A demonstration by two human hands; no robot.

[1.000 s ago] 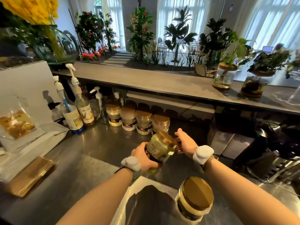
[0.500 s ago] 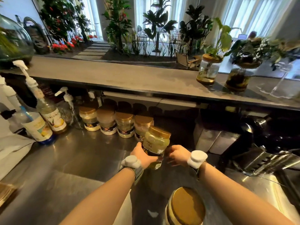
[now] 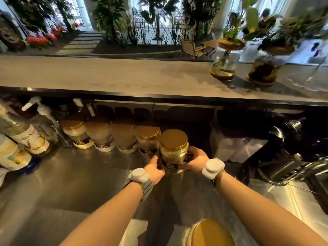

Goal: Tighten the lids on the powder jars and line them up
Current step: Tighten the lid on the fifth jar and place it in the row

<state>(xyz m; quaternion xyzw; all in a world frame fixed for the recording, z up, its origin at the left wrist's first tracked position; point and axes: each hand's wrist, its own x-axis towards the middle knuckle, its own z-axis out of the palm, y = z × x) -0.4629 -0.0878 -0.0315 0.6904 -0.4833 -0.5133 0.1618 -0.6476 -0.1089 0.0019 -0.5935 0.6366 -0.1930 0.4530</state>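
A clear powder jar with a gold lid (image 3: 173,148) stands upright at the right end of a row of several gold-lidded jars (image 3: 113,137) along the back of the steel counter (image 3: 74,178). My left hand (image 3: 154,170) grips its lower left side and my right hand (image 3: 195,159) holds its right side. The nearest jar of the row (image 3: 147,139) is close beside it. Another gold-lidded jar (image 3: 211,232) sits at the bottom edge of the view, between my forearms.
Syrup pump bottles (image 3: 30,135) crowd the left end of the row. A white box (image 3: 234,146) and dark machines (image 3: 292,153) stand to the right. A raised bar top (image 3: 124,75) overhangs the jars, carrying two plant jars (image 3: 225,63).
The jar was tilted in both hands with my right hand at its lid. It has since moved forward and upright to the right end of the row, both hands low on its sides.
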